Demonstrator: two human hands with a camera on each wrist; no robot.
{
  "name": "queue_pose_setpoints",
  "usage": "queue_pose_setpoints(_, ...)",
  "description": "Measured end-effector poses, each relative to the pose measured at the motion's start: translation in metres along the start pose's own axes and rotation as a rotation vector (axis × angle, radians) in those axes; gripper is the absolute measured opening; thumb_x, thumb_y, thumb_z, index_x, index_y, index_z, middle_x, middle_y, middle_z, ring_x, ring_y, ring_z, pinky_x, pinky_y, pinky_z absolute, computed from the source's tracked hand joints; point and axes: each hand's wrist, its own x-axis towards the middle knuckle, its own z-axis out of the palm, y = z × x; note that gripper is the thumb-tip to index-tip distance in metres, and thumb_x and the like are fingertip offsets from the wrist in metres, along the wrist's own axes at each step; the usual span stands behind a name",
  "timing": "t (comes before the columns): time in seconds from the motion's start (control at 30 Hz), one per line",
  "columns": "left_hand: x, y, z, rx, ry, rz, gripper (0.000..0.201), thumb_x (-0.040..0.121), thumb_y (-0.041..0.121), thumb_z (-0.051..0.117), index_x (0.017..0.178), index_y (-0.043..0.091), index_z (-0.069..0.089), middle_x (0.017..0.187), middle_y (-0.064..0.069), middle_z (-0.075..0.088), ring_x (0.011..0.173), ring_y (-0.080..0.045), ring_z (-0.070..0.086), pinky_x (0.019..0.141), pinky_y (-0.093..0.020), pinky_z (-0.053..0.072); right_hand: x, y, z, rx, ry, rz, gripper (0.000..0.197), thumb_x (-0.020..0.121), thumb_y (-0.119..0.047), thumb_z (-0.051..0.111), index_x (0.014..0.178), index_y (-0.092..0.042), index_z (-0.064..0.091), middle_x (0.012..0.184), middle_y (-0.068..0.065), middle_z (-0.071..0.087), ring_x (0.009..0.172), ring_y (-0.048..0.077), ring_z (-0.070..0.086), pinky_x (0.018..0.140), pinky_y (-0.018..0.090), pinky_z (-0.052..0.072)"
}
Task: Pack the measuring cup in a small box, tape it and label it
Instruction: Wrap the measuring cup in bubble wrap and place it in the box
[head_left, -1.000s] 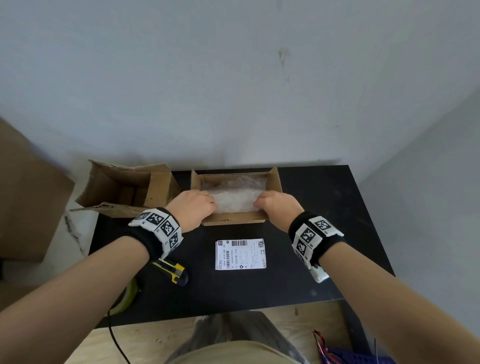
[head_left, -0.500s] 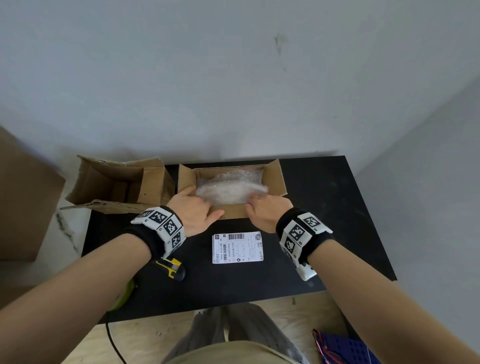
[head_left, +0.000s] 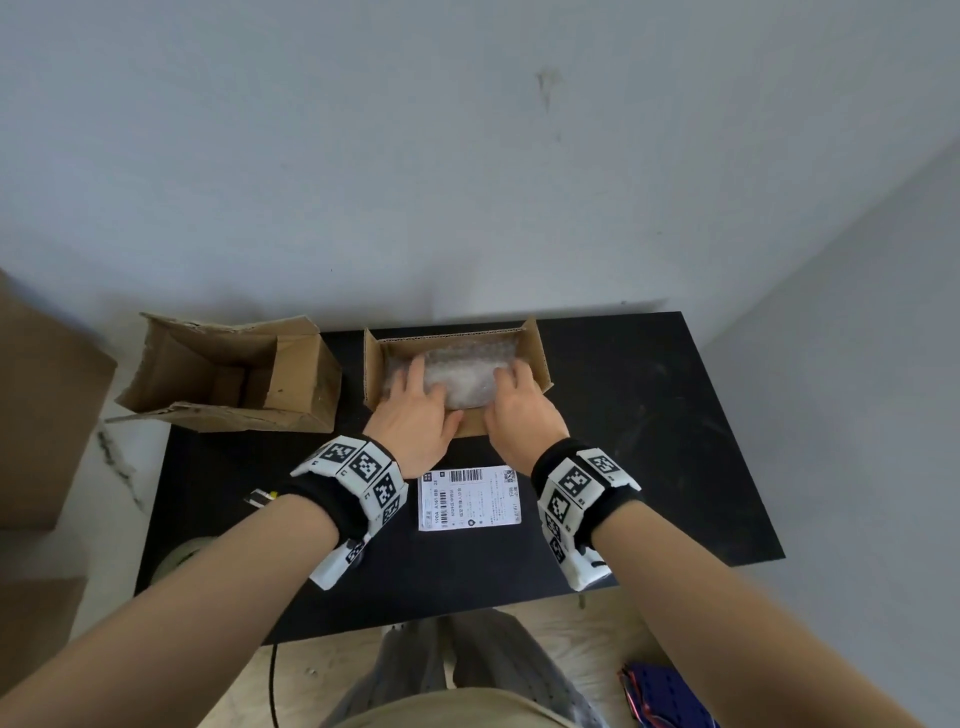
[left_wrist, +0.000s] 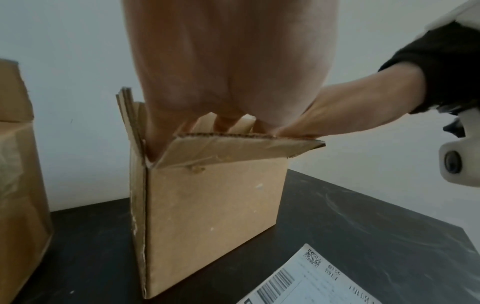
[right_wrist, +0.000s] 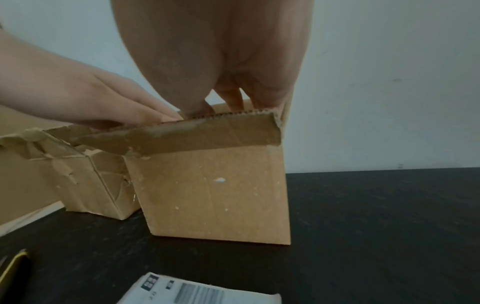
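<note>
The small cardboard box (head_left: 537, 358) stands open at the back middle of the black table (head_left: 649, 415). A bubble-wrap bundle (head_left: 465, 382) lies inside it; the measuring cup itself is hidden in the wrap. My left hand (head_left: 415, 410) and right hand (head_left: 519, 405) reach over the near wall, their fingers pressing down on the bundle from each side. In the left wrist view, spread straight fingers (left_wrist: 221, 123) go down into the box (left_wrist: 213, 216). The right wrist view shows the same over the bent near flap (right_wrist: 194, 135). A white shipping label (head_left: 470, 499) lies flat in front of the box.
A torn, open, larger cardboard box (head_left: 228, 374) stands left of the small one. A yellow-black utility knife (head_left: 260, 498) and a tape roll (head_left: 182, 556) lie at the table's left front, partly under my left forearm. Big cartons (head_left: 41, 405) stand off the table's left.
Both hands have moved forward from the box's near edge into the box and now press on the bubble-wrap bundle. The box and label stay where they were.
</note>
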Motion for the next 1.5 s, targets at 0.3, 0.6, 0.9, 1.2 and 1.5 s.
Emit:
queue_pose_setpoints(0.3,0.005,-0.004,0.019,0.090,-0.124,-0.026,0.058,0.098,0.048,0.018,0.149,0.031,-0.007,0.154,-0.016,-0.023,0.141,-0.046,-0.004,0.113,-0.050,0.020,0.026,-0.004,0.008,0.049,-0.239,0.194,0.058,0.100,-0.032,0.024,0.147,0.000,0.011,0.152,0.027,0.013,0.126,0.041,0.045,0.095,0.047,0.044)
queue_pose_setpoints(0.6,-0.001,-0.010,0.013,0.091,-0.068,0.047,0.051,0.098,0.044,0.027,0.143,0.021,0.025,0.154,-0.017,0.005,0.139,-0.048,0.012,0.109,-0.049,0.032,0.037,-0.002,0.000,0.099,-0.139,0.179,0.048,0.098,-0.036,0.040,0.139,-0.012,0.033,0.141,0.018,0.030,0.118,0.036,0.049,0.096,0.042,0.044)
queue_pose_setpoints(0.9,-0.007,-0.014,0.012,0.189,-0.124,0.079,0.054,0.099,0.046,0.020,0.144,0.018,0.025,0.157,-0.016,-0.001,0.142,-0.043,0.006,0.116,-0.045,0.015,0.046,-0.005,0.003,-0.103,-0.268,0.094,0.060,0.093,-0.045,0.050,0.145,-0.042,0.021,0.146,0.017,0.027,0.130,0.038,0.030,0.101,0.048,0.038)
queue_pose_setpoints(1.2,-0.005,-0.014,0.008,0.060,-0.110,0.047,0.050,0.100,0.043,0.024,0.144,0.022,0.030,0.158,-0.009,0.001,0.144,-0.038,0.006,0.114,-0.045,0.021,0.031,-0.001,0.010,-0.172,0.034,-0.080,0.053,0.094,-0.040,0.046,0.144,-0.030,0.029,0.146,0.011,0.028,0.136,0.027,0.023,0.105,0.039,0.033)
queue_pose_setpoints(1.5,-0.018,-0.024,0.000,-0.009,0.159,0.189,0.043,0.097,0.031,0.042,0.136,0.014,0.034,0.144,-0.008,0.041,0.130,-0.022,0.042,0.093,-0.035,0.050,0.012,0.008,-0.005,-0.088,0.083,-0.139,0.048,0.095,-0.026,0.046,0.142,-0.018,0.035,0.147,0.008,0.031,0.139,0.023,0.024,0.108,0.038,0.029)
